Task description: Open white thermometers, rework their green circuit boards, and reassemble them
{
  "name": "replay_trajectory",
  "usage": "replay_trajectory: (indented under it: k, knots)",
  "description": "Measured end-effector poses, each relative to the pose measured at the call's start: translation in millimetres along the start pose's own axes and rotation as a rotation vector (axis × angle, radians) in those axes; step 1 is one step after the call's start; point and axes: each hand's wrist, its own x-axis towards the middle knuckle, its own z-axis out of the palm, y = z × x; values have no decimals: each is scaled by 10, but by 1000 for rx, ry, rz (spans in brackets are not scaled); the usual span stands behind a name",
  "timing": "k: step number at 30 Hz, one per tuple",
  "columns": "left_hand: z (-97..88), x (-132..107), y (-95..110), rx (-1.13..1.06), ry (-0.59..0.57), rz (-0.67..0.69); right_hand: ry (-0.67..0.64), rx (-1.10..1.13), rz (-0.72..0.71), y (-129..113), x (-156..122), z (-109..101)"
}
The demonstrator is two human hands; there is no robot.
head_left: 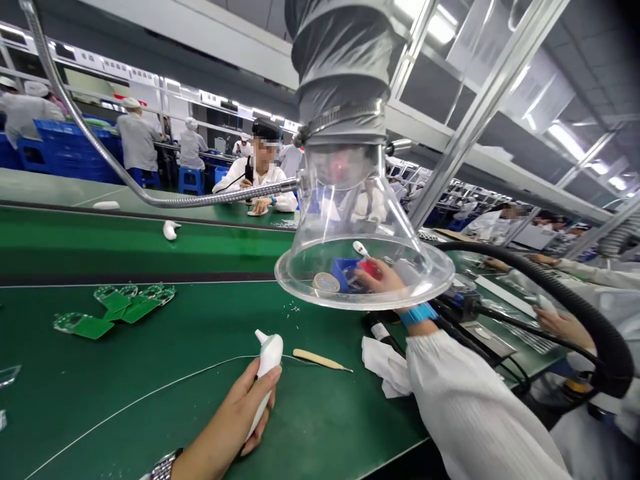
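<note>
My left hand [237, 413] is shut around a white plastic device [269, 363] with a pointed nozzle, and a thin white wire [150, 393] trails from it across the green mat [200, 407]. My right hand [380, 280] reaches under a clear plastic fume hood [350, 267] and holds a small red object with a white tip [369, 265]. Near that hand are a blue holder [345, 273] and a round metallic disc [326, 283]. A wooden-handled pick [320, 360] lies between my hands. Green circuit boards [115, 310] lie to the left.
A white cloth [385, 367] and a black tool [380, 332] lie near my right arm. A black ribbed hose [550, 280] arcs at right, beside a co-worker's hands [555, 313] holding a white device. A metal gooseneck [150, 193] crosses above the mat, and another person sits opposite.
</note>
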Motion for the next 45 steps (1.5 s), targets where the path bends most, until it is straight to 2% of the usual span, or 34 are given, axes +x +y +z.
replay_trajectory:
  k: [3, 5, 7, 10, 12, 15, 18, 22, 24, 28, 30, 33, 35, 42, 45]
  knots:
    - [0, -5, 48, -3, 10, -10, 21, -15, 1, 11, 284, -7]
    - [2, -3, 68, -4, 16, -19, 0, 5, -24, -75, 185, -33]
    - [2, 0, 67, -4, 21, -15, -49, 42, -50, -197, -123, -90]
    - [-11, -1, 30, -5, 42, -5, -113, 81, -39, -334, -769, -253]
    - [-25, -2, 4, 11, 46, -10, -90, 61, 41, -321, -1175, -395]
    - [-38, -3, 0, 68, 7, -34, -29, -20, 287, -115, -1625, -591]
    - [-34, -13, 40, 42, -9, -16, -32, -76, 467, 172, -1879, -693]
    - [-30, -35, 97, -61, 38, 16, -277, -118, 511, 345, -1969, -670]
    - [-29, -36, 106, -79, 48, 18, -382, -196, 497, 331, -1942, -624]
    - [-19, -21, 92, -94, 57, 38, -473, -282, 454, 292, -1844, -527]
    - [-14, -18, 84, -101, 58, 43, -454, -337, 378, 307, -1785, -484]
    - [-12, -26, 86, -102, 52, 50, -348, -433, 158, 346, -1610, -412]
    - [-14, -31, 91, -103, 50, 53, -329, -422, 64, 361, -1381, -345]
    - [-33, -14, 84, -125, 38, 55, -282, -308, -20, 318, -194, 42]
    - [-43, -6, 82, -128, 14, 51, -306, -240, -71, 278, 26, 100]
